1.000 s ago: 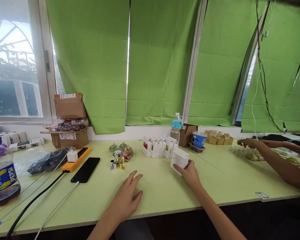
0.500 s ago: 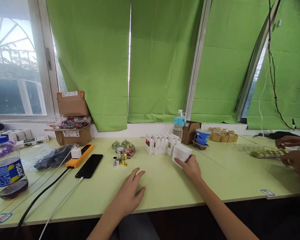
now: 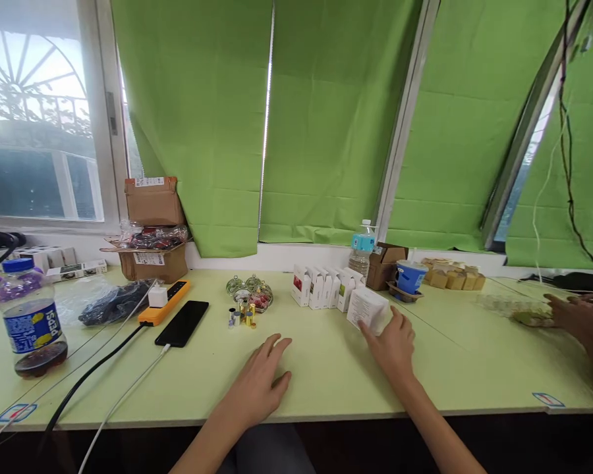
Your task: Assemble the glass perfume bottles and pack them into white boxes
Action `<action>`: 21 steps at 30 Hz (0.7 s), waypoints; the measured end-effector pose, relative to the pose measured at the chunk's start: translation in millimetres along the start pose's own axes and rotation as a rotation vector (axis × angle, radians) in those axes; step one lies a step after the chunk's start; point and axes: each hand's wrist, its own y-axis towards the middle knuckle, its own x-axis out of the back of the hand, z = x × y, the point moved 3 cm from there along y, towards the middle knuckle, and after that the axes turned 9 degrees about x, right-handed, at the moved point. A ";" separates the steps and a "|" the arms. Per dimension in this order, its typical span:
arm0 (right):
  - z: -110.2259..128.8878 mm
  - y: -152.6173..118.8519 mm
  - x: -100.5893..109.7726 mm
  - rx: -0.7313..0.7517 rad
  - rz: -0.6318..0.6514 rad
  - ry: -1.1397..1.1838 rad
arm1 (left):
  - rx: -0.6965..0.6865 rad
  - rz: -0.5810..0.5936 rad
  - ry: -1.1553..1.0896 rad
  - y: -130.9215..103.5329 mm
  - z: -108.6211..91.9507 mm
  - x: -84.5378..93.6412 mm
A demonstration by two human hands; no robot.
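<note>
My left hand (image 3: 261, 380) rests on the table with its fingers apart and holds nothing. Right of it stands a small white carton (image 3: 367, 309) with printed text on its near side. My right hand (image 3: 393, 345) is at this carton's near right side, thumb and fingers spread; whether a fingertip still touches it I cannot tell. Just behind the carton, several white boxes (image 3: 325, 288) with coloured pictures stand in a row. Small glass jars (image 3: 250, 289) with lids and shiny little gold and silver tubes (image 3: 242, 316) are beyond my left hand.
A phone (image 3: 182, 324) on a cable, an orange power strip (image 3: 165, 301) and a Pepsi bottle (image 3: 32, 322) are at the left. A water bottle (image 3: 362, 253), blue cup (image 3: 410, 276) and kraft boxes (image 3: 452, 275) stand behind. Another person's hands (image 3: 580, 319) work at the right.
My right hand has loosened from the white carton, its fingers now spread beside it; the carton stands by the row. My left hand has hardly moved. The view has shifted slightly left.
</note>
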 end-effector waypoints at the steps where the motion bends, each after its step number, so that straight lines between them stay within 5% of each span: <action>1: 10.0 -3.6 8.5 0.049 -0.052 -0.002 | -0.001 -0.001 -0.002 -0.4 -0.5 0.3; 5: 49.8 -12.6 23.5 0.326 -0.001 0.131 | -0.011 -0.006 -0.007 -0.8 -0.8 0.4; 9: 79.1 -14.9 12.7 0.501 0.155 0.332 | -0.013 -0.007 -0.008 -0.4 0.3 -0.4; 14: 117.5 -1.3 -25.5 0.470 0.262 0.506 | -0.017 -0.002 -0.011 -0.1 -0.4 -0.3; 21: 169.4 33.5 -90.3 0.334 0.155 0.505 | -0.027 -0.011 -0.015 1.1 -1.4 -0.2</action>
